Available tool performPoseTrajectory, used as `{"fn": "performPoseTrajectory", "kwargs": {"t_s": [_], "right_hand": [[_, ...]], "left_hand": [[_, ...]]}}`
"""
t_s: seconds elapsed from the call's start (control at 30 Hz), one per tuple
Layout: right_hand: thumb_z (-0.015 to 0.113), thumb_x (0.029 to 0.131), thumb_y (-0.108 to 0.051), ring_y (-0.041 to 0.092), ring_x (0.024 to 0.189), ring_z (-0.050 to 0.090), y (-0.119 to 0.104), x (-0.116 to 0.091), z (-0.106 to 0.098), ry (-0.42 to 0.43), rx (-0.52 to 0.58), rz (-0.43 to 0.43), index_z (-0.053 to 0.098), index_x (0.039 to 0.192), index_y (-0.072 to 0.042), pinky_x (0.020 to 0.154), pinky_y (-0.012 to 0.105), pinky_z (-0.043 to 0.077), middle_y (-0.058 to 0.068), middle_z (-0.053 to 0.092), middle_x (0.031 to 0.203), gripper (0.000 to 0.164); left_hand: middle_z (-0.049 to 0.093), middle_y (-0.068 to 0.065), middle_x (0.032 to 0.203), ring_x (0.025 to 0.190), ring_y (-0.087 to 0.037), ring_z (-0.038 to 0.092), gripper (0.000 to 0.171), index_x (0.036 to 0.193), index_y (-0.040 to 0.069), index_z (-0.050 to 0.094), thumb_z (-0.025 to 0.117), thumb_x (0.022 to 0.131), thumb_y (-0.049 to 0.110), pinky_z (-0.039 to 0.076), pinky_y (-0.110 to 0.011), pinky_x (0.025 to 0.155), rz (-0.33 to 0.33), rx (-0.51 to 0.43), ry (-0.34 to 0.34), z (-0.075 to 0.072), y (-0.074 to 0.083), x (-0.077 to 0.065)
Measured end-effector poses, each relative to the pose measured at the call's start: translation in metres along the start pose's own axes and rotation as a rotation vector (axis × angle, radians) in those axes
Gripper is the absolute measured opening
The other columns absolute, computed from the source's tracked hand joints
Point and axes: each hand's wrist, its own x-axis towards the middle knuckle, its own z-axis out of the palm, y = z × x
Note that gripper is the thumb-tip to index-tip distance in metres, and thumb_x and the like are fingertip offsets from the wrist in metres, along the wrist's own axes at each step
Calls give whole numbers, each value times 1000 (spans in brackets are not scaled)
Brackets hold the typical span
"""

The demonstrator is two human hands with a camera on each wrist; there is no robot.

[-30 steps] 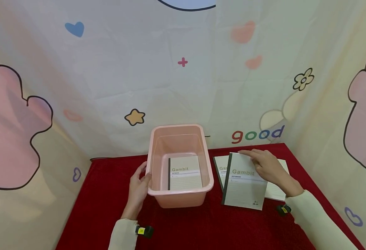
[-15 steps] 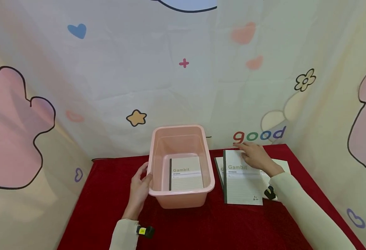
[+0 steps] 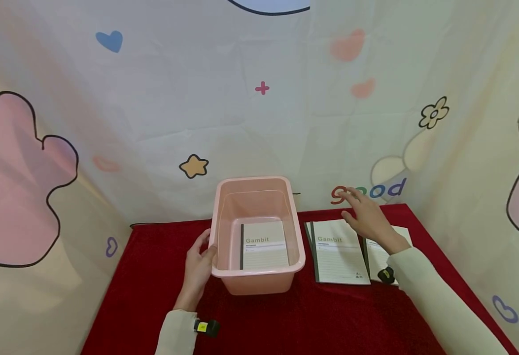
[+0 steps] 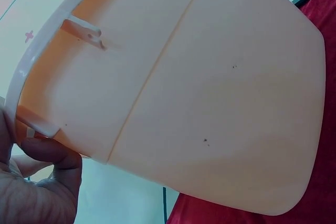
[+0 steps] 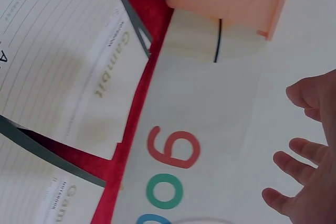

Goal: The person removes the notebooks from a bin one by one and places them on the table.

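My left hand (image 3: pixel 198 266) grips the left rim of a pink plastic tub (image 3: pixel 258 283), its thumb curled over the edge; the left wrist view shows the fingers at the rim and the tub's outer side wall (image 4: pixel 210 87). Inside the tub one Gambit notebook (image 3: pixel 264 256) lies flat. My right hand (image 3: pixel 367 219) hovers over the notebooks on the right with spread fingers and holds nothing. Below it a Gambit notebook (image 3: pixel 339 261) lies on top of another, whose dark spine shows at the left. A further notebook (image 3: pixel 381 261) lies to the right, partly hidden by the right forearm.
Everything stands on a red cloth (image 3: pixel 259 325) over the table. A pale printed curtain (image 3: pixel 259 138) hangs close behind the tub and along both sides. Each wrist carries a small black camera (image 3: pixel 212 328).
The right hand has set the upright-held notebook down onto the notebook at the left, let go and lifted away. The left hand has stayed on the tub's rim.
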Motion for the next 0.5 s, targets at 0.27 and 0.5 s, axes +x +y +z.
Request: {"fn": "performPoseTrajectory", "kwargs": {"t_s": [0.27,0.5], "right_hand": [[64,88,-10,50,124,50,-20,-16,-25,115,-22,-69,47,142,-8,101,73,36,24,40,149,56],[66,87,-9,47,125,48,-40,-24,-43,192,-44,-116,48,141,-11,103,69,37,20,40,149,57]], "left_hand": [[51,-11,135,119,-34,58,49,148,18,41,51,100,18,56,-37,90,-14,-3,-3,1,4,-2],[50,-11,135,117,-29,60,50,149,17,39,51,101,19,55,-31,87,-19,1,-6,1,5,-3]]}}
